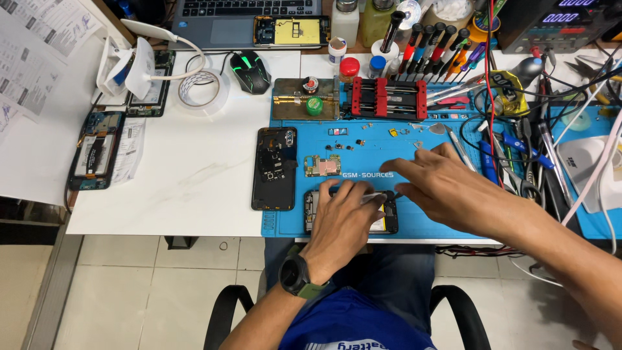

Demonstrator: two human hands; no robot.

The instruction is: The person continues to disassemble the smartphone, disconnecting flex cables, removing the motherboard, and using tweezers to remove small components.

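A white desk (194, 175) over pale floor tiles carries a blue mat (414, 223). At the mat's front edge lies an opened black phone (389, 220). The left hand (340, 217) presses flat on it; the right hand (440, 185) pinches a thin tool (376, 195).

Printed paper sheets (39, 45), white with grey text blocks, are seen at the far left of the surface. A folded white leaflet (129, 150) lies beside an opened phone at the left. A dark instrument display (562, 13) with lit blue-violet digits stands at the top right. White lettering (367, 175) is printed on the blue mat. A red-capped white pot (349, 69) and a small labelled white bottle (336, 50) stand behind the mat.
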